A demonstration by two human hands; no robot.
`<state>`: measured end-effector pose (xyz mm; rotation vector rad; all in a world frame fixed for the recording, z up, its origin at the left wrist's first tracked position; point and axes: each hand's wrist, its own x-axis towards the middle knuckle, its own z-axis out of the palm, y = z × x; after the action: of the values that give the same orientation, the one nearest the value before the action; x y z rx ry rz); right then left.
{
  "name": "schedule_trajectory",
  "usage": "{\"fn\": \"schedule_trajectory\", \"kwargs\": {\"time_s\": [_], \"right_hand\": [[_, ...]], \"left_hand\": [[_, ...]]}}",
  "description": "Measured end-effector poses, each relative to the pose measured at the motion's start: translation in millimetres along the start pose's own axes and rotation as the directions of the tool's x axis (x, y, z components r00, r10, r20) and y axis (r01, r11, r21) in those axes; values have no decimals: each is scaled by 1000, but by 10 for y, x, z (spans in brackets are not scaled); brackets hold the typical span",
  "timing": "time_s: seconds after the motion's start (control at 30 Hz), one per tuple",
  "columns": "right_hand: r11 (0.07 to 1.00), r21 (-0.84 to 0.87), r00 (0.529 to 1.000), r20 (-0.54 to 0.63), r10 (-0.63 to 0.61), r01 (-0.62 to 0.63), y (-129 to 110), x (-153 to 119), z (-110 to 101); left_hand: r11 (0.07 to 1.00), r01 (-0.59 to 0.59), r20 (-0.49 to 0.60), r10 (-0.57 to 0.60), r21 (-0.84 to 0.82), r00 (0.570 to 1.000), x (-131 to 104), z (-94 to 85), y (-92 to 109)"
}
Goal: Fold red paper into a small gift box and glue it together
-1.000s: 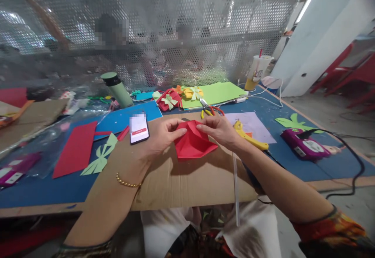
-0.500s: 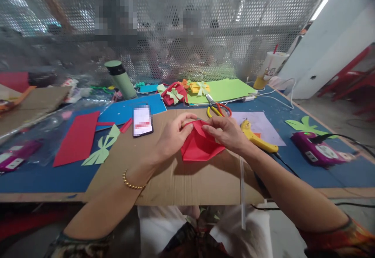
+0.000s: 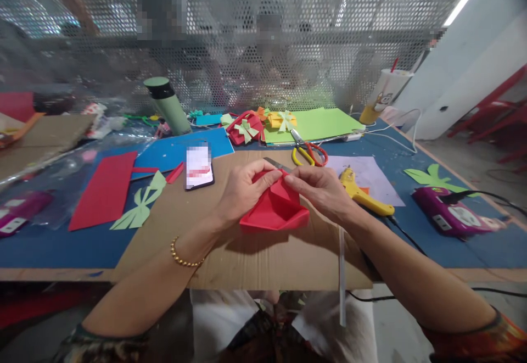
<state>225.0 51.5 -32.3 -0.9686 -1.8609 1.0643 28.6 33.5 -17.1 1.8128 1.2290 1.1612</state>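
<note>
Between my hands is a red folded paper piece (image 3: 275, 213), shaped like an open pouch and held a little above the cardboard sheet (image 3: 230, 258). My left hand (image 3: 247, 187) pinches its upper left edge between thumb and fingers. On the other side, my right hand (image 3: 321, 187) pinches the top right edge, and both sets of fingertips nearly meet. Behind the paper a dark blade-like strip (image 3: 276, 163) shows in part; the rest of it is hidden. Just right of my right hand lies a yellow glue gun (image 3: 366, 199) on a lilac sheet (image 3: 385, 179).
Scissors (image 3: 308, 153) lie behind my hands. To the left are a phone (image 3: 199, 168), a pale green paper bow (image 3: 142, 204) and red paper (image 3: 105, 190). A green flask (image 3: 168, 107) and a drink cup (image 3: 382, 94) stand farther back. A purple power strip (image 3: 448, 212) sits right.
The red paper has tilted and shifted slightly left, its pouch opening showing more. My fingertips have come closer together at its top. The dark strip behind shows more now.
</note>
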Motion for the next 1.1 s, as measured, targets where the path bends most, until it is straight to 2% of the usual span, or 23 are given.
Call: {"fn": "schedule_trajectory", "kwargs": {"time_s": [0.07, 0.27, 0.43, 0.57, 0.83, 1.1], "right_hand": [[999, -16, 999, 1, -45, 45, -22, -9, -35], [963, -220, 985, -38, -168, 156, -63, -20, -45], [946, -242, 972, -45, -231, 214, 0, -12, -2], [931, -231, 956, -5, -293, 284, 41, -17, 1], [920, -282, 960, 9, -281, 272, 35, -46, 58], [888, -364, 927, -136, -350, 281, 14, -69, 108]], "left_hand": [[1000, 6, -6, -6, 8, 1000, 18, -30, 3], [1000, 0, -3, 0, 4, 1000, 19, -53, 23], [999, -24, 23, 26, -44, 999, 18, -37, 0], [997, -75, 17, 75, -4, 997, 33, -47, -17], [995, -98, 19, 98, 17, 995, 26, -44, -11], [997, -78, 12, 79, -29, 997, 4, -43, -1]]}}
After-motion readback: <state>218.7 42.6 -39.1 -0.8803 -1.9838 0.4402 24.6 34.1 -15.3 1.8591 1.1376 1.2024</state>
